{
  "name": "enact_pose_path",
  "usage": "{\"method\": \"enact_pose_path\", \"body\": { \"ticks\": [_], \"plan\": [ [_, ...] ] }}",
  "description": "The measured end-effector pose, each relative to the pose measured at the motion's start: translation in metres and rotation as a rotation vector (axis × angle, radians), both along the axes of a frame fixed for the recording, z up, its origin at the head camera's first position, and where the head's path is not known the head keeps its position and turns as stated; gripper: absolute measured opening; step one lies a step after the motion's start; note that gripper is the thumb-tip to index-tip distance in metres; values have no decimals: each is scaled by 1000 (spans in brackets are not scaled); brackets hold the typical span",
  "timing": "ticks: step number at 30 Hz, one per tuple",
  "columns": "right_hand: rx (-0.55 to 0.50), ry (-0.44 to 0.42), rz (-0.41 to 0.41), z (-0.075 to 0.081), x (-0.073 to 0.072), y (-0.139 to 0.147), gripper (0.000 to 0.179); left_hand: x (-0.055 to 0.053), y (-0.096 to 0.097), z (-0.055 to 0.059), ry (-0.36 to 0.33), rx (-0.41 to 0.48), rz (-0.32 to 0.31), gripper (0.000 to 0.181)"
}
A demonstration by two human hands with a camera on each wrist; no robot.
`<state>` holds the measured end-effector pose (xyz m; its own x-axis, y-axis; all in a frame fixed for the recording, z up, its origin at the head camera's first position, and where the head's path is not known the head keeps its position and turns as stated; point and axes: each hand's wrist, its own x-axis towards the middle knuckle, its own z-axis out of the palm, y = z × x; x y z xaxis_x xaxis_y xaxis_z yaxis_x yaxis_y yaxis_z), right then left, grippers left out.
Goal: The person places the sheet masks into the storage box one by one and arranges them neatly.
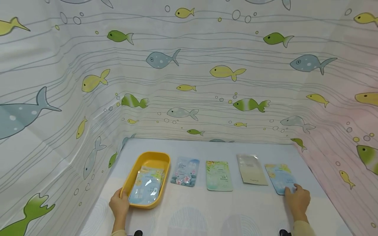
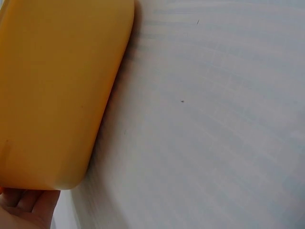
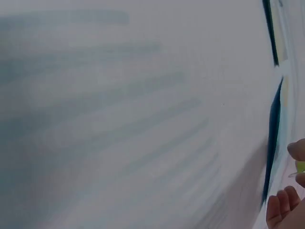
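My left hand (image 1: 119, 204) grips the near left corner of a yellow plastic tray (image 1: 169, 164), fingers also showing under its edge in the left wrist view. Inside the tray lie several sachets, a light-blue one with yellow flowers (image 1: 144, 190) on top. On the right, my right hand (image 1: 299, 199) is at the near right corner of another light-blue sachet (image 1: 279, 177), which lies on the table. Thumb and forefinger stand apart there, a gap between them; in the right wrist view the fingertips (image 3: 296, 149) are beside the sachet's edge.
Between the tray and the right sachet, a blue-grey sachet with pink flowers (image 1: 185, 172), a green sachet (image 1: 219, 177) and a beige sachet (image 1: 252, 170) lie in a row. A fish-patterned curtain (image 1: 200, 98) surrounds the pale table (image 1: 212, 213) at the back and sides.
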<state>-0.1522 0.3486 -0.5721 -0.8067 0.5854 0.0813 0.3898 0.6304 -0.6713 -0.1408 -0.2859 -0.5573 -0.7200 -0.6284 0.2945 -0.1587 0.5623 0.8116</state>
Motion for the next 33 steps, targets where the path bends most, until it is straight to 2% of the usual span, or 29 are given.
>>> {"method": "enact_pose_path", "body": {
  "ticks": [6, 14, 20, 25, 30, 33],
  "plan": [
    [-68, -60, -76, -3, -7, 11, 57, 0, 0, -1, 1, 1, 1, 24],
    [-87, -103, -102, -10, -15, 18, 55, -1, -2, -1, -1, 1, -4, 24],
    [-7, -136, -16, -5, -21, 22, 47, 0, -1, -1, 4, 0, 1, 23],
    [35, -222, 31, -1, -24, 25, 49, 0, -2, 1, -7, 10, 5, 24],
    [18, -342, -32, 5, -28, 27, 56, 1, -1, 2, -32, 21, 5, 25],
    [-39, -372, -72, 7, -29, 28, 59, 1, -1, 1, -33, 15, 4, 24]
  ]
}}
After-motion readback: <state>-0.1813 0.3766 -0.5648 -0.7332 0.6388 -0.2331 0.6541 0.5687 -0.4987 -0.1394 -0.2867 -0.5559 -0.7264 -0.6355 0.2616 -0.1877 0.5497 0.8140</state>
